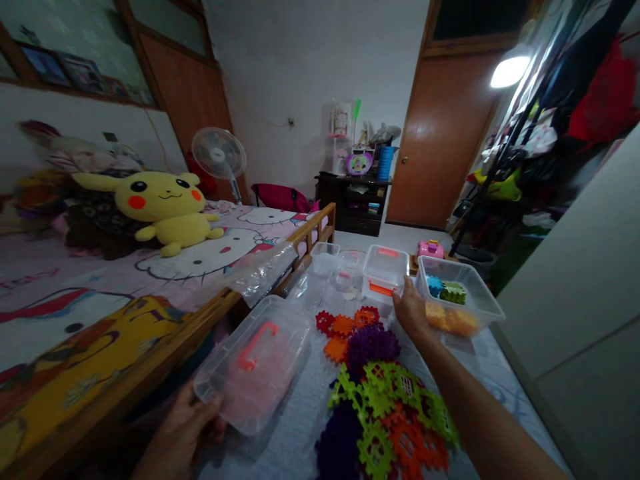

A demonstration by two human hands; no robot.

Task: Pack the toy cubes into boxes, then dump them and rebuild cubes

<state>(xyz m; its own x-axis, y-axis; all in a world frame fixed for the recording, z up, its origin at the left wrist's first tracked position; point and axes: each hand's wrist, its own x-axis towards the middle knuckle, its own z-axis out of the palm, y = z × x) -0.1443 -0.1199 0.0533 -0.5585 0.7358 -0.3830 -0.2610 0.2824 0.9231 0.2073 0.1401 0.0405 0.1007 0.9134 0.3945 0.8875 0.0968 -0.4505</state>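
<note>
My left hand (193, 420) is closed around the near left corner of a clear plastic box (295, 327) with a lid and a red handle. Something pinkish shows through its walls. My right hand (411, 310) stretches forward between two clear containers, its fingers extended beside a lidded box with orange clips (387, 270). Whether it touches that box is hard to tell. To its right stands an open clear box (480, 293) holding blue, green and yellow-orange pieces. Between my arms lies a pile of gear-shaped plastic pieces: lime green (375, 393), purple (373, 347), orange and red.
Other clear containers (325, 257) stand at the table's far end, near a pink case (430, 249). A wooden bed rail (200, 327) runs along the left, with a yellow plush toy (167, 207) on the bed beyond. A pale cabinet (590, 280) borders the right side.
</note>
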